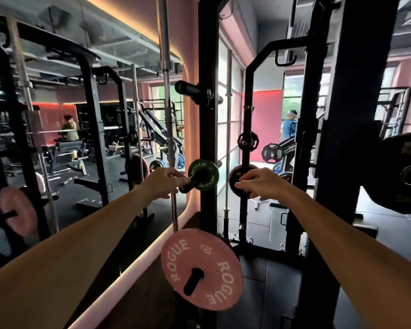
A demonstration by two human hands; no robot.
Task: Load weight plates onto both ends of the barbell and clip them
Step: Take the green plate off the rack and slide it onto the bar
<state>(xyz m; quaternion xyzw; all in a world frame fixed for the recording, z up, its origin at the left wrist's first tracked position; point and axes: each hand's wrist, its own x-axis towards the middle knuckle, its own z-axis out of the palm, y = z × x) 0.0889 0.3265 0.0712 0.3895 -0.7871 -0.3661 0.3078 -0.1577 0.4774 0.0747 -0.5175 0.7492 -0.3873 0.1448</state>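
A small green Rogue plate (pixel 203 174) hangs on a black storage peg of the rack upright (pixel 208 129). My left hand (pixel 163 182) reaches out to it, its fingertips at the plate's left edge and the peg's end. My right hand (pixel 262 184) is stretched out to the right of the upright, fingers loosely bent, holding nothing, in front of a dark plate (pixel 235 179) behind. Lower down, a pink Rogue plate (pixel 200 268) sits on another peg. Whether my left fingers grip the green plate is unclear.
An empty black peg (pixel 191 90) sticks out higher on the upright. Bare barbells (pixel 167 115) stand upright beside it, next to a wall mirror at left. A thick black rack post (pixel 342 138) rises at right, with a big black plate (pixel 403 176) beyond.
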